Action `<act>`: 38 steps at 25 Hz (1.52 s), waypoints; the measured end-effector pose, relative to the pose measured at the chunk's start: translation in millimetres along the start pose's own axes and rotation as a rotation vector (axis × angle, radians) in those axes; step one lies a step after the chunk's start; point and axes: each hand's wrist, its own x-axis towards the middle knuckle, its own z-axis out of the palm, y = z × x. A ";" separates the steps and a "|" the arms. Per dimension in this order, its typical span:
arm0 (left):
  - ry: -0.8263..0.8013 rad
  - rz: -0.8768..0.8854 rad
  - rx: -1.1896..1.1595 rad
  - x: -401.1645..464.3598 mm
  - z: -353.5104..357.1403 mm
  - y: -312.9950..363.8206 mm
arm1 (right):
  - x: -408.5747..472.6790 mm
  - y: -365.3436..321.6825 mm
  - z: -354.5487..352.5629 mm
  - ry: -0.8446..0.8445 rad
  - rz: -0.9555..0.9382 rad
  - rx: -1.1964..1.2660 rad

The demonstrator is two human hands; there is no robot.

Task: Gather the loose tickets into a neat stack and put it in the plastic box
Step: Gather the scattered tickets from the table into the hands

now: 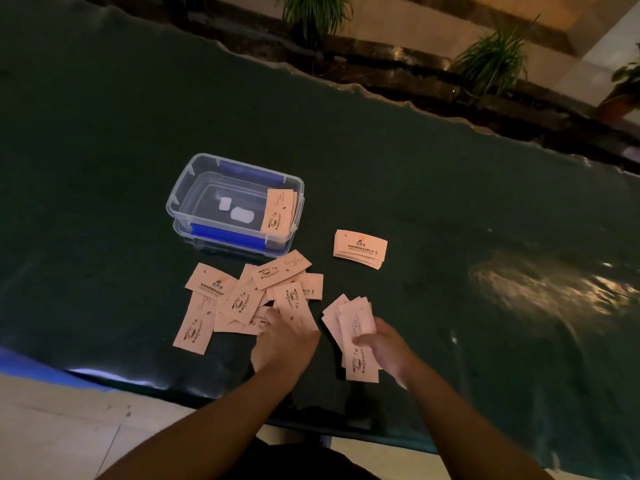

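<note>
Loose tickets being gathered, a partial bunch held in the right hand.

A fanned bunch of tickets (358,336) is gripped in the right hand (384,344), the fingers closed around its near half and its long axis running away from the person. The left hand (284,341) is laid on the near edge of the loose tickets (242,299), its fingers curled onto one ticket; whether that ticket is pinched cannot be told. The scatter lies just beyond and to the left of the left fingertips, so the left hand is judged the nearer. The plastic box (180,199) stands open beyond the scatter, some tickets already leaning inside it. A squared stack (360,249) rests well beyond the right fingers.
</note>
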 end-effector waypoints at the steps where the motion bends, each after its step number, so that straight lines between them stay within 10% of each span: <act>1: 0.000 -0.003 0.054 4.1 1.4 5.5 | -1.6 1.8 -1.7 0.004 0.004 0.003; 15: -0.005 0.264 0.612 54.7 -20.6 34.7 | -10.5 20.8 -17.5 -0.006 -0.001 0.000; 22: -0.058 0.615 0.493 59.9 -34.7 18.9 | 7.5 -21.1 -10.7 -0.072 -0.055 0.028; 38: 0.042 0.506 0.114 62.4 -47.5 -23.4 | 47.4 -66.9 56.1 -0.105 -0.285 -0.716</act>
